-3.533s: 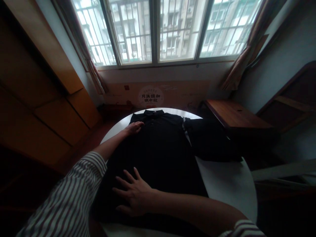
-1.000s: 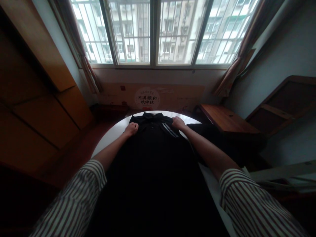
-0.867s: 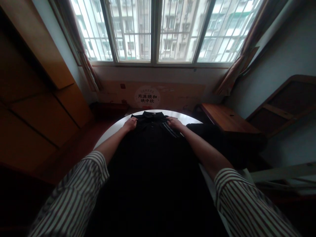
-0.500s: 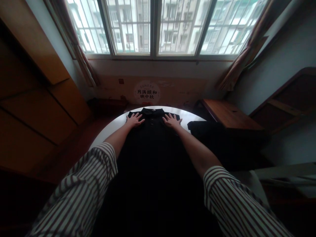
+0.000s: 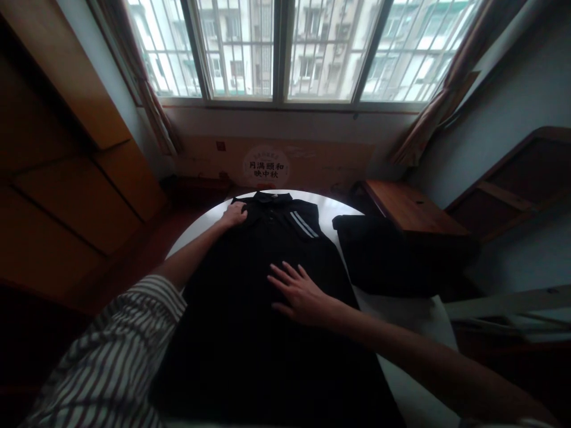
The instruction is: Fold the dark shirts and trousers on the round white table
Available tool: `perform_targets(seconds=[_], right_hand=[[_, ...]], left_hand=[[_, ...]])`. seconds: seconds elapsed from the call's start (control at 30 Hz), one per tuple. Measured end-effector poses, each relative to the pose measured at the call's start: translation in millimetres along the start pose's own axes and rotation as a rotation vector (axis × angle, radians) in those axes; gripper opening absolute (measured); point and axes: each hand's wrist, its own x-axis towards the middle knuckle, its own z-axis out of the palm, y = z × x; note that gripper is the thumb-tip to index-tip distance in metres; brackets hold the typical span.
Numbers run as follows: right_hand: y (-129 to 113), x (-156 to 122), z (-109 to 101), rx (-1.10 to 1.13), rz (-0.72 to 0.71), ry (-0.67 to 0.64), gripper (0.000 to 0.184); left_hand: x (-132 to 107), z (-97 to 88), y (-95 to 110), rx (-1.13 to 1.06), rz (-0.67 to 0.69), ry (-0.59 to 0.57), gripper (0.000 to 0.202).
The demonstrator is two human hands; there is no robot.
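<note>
A black polo shirt (image 5: 263, 345) lies spread front up over a white round table (image 5: 196, 232), its collar at the far edge. Two pale stripes (image 5: 304, 224) run slantwise on its chest, right of the buttoned placket. At the shirt's upper left shoulder is my left hand (image 5: 234, 214), its fingers curled in on the cloth and partly hidden. My right hand (image 5: 301, 295) rests palm down on the middle of the shirt, fingers spread, holding nothing.
A folded black cloth (image 5: 379, 255) lies on the table's right side. Beyond it stands a wooden desk or cabinet (image 5: 414, 205). Wooden cupboards (image 5: 80, 202) line the left wall. A barred window (image 5: 281, 50) with curtains is ahead, above a printed banner (image 5: 321, 157).
My right hand has come from the shirt's right shoulder down to its middle, uncovering the pale stripes. My left hand has shifted slightly left, its fingers going from spread to curled.
</note>
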Motion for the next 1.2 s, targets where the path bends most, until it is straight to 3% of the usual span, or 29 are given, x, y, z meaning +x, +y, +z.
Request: perform_targets(seconds=[0.1, 0.2, 0.33, 0.4, 0.47, 0.6, 0.77, 0.93, 1.0, 1.1, 1.2], right_hand=[[-33, -68, 12, 0.140, -0.067, -0.083, 0.080], [-39, -128, 24, 0.146, -0.068, -0.017, 0.084], [-28, -188, 44, 0.009, -0.083, 0.172, 0.083], [-22, -208, 54, -0.077, -0.105, 0.298, 0.074], [-18, -222, 62, -0.137, -0.117, 0.398, 0.067], [-9, -234, 68, -0.186, -0.111, 0.488, 0.057], [4, -246, 70, -0.104, -0.103, 0.538, 0.055], [0, -256, 68, -0.022, -0.052, 0.497, 0.052], [-5, -253, 63, -0.022, -0.072, 0.502, 0.051], [-12, -242, 54, -0.062, -0.118, 0.522, 0.048], [-15, -229, 45, -0.127, -0.141, 0.551, 0.045]], left_hand=[[-83, -13.3, -28, -0.047, 0.096, 0.044, 0.045], [-188, -23.2, -56, -0.104, 0.136, 0.102, 0.043], [-311, -31.8, -76, -0.213, -0.125, 0.033, 0.051], [-351, -34.8, -76, -0.269, -0.269, -0.006, 0.061], [-376, -37.1, -71, -0.335, -0.368, -0.067, 0.070], [-387, -40.6, -64, -0.521, -0.435, -0.196, 0.059], [-381, -42.2, -77, -0.643, -0.479, -0.237, 0.061], [-395, -43.2, -94, -0.568, -0.481, -0.253, 0.058], [-396, -47.8, -94, -0.427, -0.468, -0.192, 0.053], [-380, -54.4, -83, -0.191, -0.335, 0.003, 0.044], [-338, -49.6, -64, -0.148, -0.016, 0.066, 0.045]])
